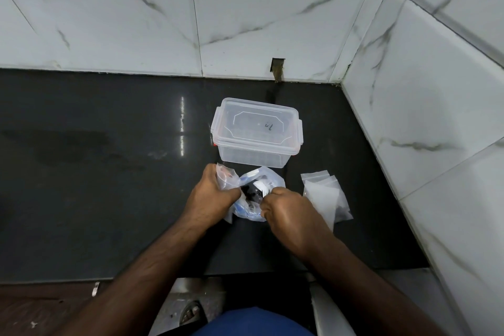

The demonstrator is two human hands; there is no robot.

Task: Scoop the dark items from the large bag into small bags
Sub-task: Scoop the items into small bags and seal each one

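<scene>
At frame centre on the dark desk [109, 172], my left hand [211, 196] pinches a small bag [226, 179]. My right hand [286, 213] is curled at the big bag's [268, 180] mouth over the dark items [252, 194]; what it holds I cannot tell. Spare bags [324, 194] lie right.

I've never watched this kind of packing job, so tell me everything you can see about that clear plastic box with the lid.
The clear plastic box is rectangular with rounded corners, made of see-through plastic. Its lid is on, with clip flaps at the sides and a small dark scribble on top. Small reddish bits show at its lower corners. It looks empty. It stands upright on the dark countertop, near the tiled wall, just beyond the large bag. Neither hand touches it.
</scene>
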